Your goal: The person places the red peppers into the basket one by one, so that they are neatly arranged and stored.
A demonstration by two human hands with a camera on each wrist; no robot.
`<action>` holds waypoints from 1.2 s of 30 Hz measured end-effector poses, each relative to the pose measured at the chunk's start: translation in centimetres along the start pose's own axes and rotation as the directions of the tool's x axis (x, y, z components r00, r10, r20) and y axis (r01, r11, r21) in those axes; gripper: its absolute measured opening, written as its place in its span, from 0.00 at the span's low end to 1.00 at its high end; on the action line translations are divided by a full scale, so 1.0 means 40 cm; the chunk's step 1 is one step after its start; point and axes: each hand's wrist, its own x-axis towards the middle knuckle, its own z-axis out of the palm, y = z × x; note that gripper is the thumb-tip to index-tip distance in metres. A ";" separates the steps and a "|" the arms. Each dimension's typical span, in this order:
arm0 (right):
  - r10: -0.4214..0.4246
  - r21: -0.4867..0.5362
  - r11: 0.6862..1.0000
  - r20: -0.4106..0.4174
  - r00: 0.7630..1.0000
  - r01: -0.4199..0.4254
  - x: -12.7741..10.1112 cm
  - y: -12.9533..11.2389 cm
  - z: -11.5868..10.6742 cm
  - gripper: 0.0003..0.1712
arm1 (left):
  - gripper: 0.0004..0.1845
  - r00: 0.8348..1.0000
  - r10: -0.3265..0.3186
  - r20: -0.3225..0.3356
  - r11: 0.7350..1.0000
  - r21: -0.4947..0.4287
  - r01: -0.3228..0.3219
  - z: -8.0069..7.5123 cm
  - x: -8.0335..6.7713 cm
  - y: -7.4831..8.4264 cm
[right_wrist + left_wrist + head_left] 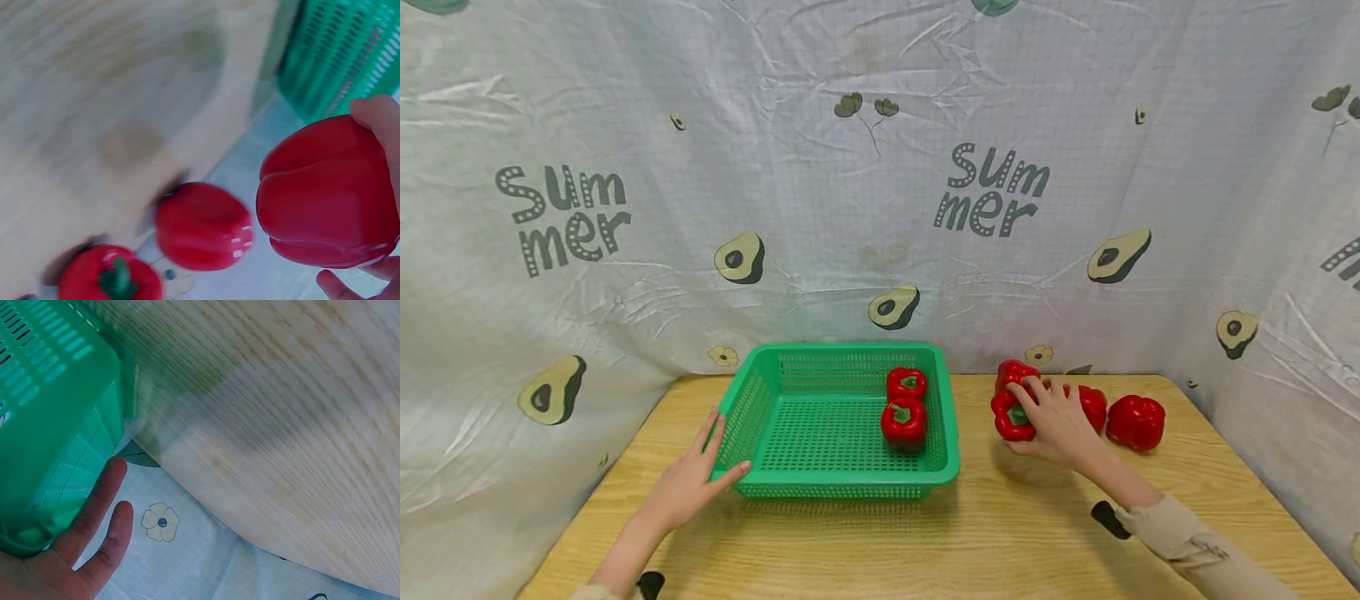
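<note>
My right hand (1054, 421) grips a red bell pepper (1009, 419) from its right side, thumb on one side and fingers on the other. In the right wrist view the held pepper (328, 194) looms large, its smooth lobed side towards the camera. Behind and beside that hand are more red peppers: one at the back (1017, 370), one partly covered by the hand (1092, 408), and one to the right (1137, 422). My left hand (683, 487) rests with spread, straight fingers at the left front corner of the green basket (850, 478).
Inside the basket, two red peppers stand along its right wall, a rear one (907, 383) and a front one (904, 427). The wooden table (820, 550) ends at a printed white curtain (820, 208) behind and on both sides.
</note>
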 end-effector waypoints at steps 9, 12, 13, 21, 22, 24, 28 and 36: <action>-0.058 0.087 0.994 -0.117 0.991 0.069 0.077 -0.062 -0.039 0.45 | 0.47 1.000 -0.007 0.010 1.000 -0.008 0.007 0.002 0.002 -0.002; -0.067 0.121 0.989 -0.117 0.991 0.081 0.099 -0.084 -0.045 0.43 | 0.47 1.000 -0.008 0.017 1.000 -0.006 0.008 0.002 0.001 -0.003; -0.067 0.132 0.988 -0.113 0.991 0.082 0.107 -0.090 -0.047 0.43 | 0.47 1.000 -0.009 0.019 1.000 -0.006 0.009 0.002 0.000 -0.004; -0.052 0.209 0.976 -0.068 0.996 0.065 0.167 -0.136 -0.070 0.45 | 0.47 1.000 -0.010 0.013 1.000 -0.010 0.011 0.004 0.002 -0.002; -0.050 0.210 0.976 -0.063 0.997 0.062 0.174 -0.142 -0.071 0.45 | 0.47 1.000 -0.012 0.013 1.000 -0.011 0.012 0.004 0.002 -0.001; -0.043 0.220 0.974 -0.049 0.998 0.053 0.187 -0.155 -0.074 0.45 | 0.47 1.000 -0.018 0.015 1.000 -0.012 0.019 0.005 0.003 -0.001; -0.008 0.264 0.964 -0.011 1.000 0.010 0.216 -0.183 -0.082 0.45 | 0.47 1.000 -0.024 0.018 1.000 -0.012 0.024 0.005 0.002 -0.001; 0.054 0.340 0.938 0.044 0.998 -0.066 0.286 -0.226 -0.105 0.43 | 0.46 1.000 -0.018 0.004 1.000 -0.007 0.018 0.005 0.002 0.001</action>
